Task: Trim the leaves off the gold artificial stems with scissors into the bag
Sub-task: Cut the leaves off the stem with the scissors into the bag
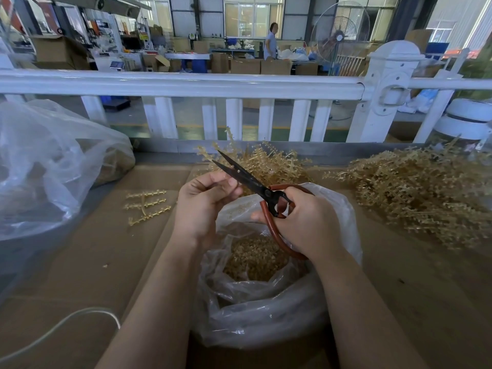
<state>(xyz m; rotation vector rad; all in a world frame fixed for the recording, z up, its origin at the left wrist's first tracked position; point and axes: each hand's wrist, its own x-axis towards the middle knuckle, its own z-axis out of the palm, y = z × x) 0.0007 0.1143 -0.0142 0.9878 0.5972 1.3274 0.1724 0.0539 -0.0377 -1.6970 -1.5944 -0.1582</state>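
Observation:
My right hand (pixel 306 222) grips the red-brown handles of black scissors (pixel 247 181), whose parted blades point up and to the left. My left hand (pixel 205 201) has curled fingers pinched close to the blades; what it holds is hidden, though a gold stem (pixel 269 161) rises behind it. Both hands hover above an open clear plastic bag (pixel 266 302) holding cut gold leaves (pixel 255 258). A stripped gold stem piece (pixel 147 206) lies on the cardboard to the left.
A large heap of gold stems (pixel 420 193) lies at the right. A big crumpled clear bag (pixel 48 166) sits at the left. Brown cardboard (pixel 101 262) covers the table, with a white cable (pixel 61 326) at lower left. A white railing (pixel 186 83) runs behind.

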